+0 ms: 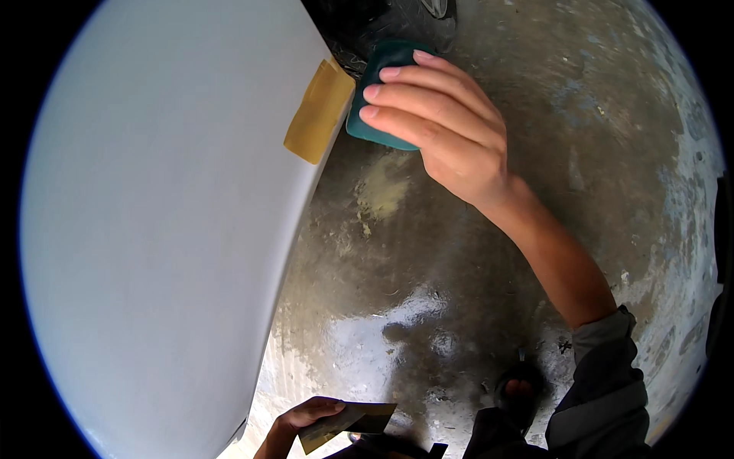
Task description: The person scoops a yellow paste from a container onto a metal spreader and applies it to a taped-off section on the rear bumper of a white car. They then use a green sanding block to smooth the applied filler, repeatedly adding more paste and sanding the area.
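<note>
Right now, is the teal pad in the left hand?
No, the right hand holds the teal pad, while the left hand holds a flat rectangular sheet.

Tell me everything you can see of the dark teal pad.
The dark teal pad is a flat, rounded-cornered slab that looks smooth and rubbery. The right hand holds it, four fingers across its broad face, hiding part. It is slightly tilted beside the edge of the pale panel, near the yellow sheet; whether it touches either is unclear.
</note>
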Available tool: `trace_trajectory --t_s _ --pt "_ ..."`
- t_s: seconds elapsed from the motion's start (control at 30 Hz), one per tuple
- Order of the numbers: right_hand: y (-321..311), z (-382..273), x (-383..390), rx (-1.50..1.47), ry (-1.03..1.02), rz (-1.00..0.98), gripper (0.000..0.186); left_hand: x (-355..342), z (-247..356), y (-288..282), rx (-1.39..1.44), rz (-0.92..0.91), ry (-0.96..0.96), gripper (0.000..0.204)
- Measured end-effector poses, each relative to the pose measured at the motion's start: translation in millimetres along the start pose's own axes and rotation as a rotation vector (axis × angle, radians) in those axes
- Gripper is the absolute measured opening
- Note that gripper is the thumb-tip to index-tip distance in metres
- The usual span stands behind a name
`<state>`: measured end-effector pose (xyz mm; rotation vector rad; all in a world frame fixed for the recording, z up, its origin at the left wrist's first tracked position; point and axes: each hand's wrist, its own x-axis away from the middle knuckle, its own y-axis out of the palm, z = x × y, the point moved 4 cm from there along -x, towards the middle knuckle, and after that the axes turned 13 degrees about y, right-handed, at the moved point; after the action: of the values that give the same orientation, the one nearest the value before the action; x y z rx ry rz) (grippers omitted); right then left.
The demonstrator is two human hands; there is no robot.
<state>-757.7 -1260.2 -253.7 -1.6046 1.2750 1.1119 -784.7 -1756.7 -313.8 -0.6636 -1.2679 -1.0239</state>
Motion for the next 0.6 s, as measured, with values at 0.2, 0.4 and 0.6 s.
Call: trace_trajectory --t_s 0.2,0.4,0.6 --pt "-6 -10 -2 0.000 0.023 0.091 0.019 0 3 -2 -0.015 -0.008 0.048 0.040" --pt "1 -18 -21 -0.014 0.025 0.118 0.022 1 3 -2 -0.009 0.004 0.034 0.039" --pt "12 -9 0 -0.082 0.028 0.119 0.021 -3 -5 -9 -0.035 -0.006 0.040 0.039"
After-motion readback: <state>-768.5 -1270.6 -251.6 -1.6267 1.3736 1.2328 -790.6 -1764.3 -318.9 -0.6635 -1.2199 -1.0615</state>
